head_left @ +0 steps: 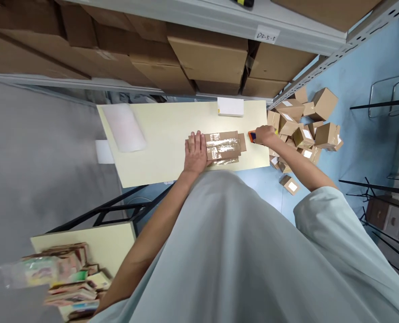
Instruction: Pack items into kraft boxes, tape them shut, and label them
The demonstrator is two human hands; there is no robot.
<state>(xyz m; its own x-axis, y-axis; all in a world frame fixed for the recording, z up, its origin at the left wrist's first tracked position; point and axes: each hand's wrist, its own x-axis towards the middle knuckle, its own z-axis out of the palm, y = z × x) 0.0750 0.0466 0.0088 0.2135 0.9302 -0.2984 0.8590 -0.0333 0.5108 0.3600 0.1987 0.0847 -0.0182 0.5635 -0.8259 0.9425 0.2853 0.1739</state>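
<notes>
Orange tool [251, 136] mostly behind right hand [264, 134]

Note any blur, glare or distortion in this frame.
Head view: even indoor light; wide-angle distortion skews the shelf rail and table edges; the packet stack lower left is smeared; tape on the cardboard carton under the left hand glints; the right hand, gripping an orange-and-blue tool, is sharp.

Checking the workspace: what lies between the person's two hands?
Head view: a flat brown cardboard box with clear tape lies between the left hand and the right hand, which holds an orange tool.
</notes>
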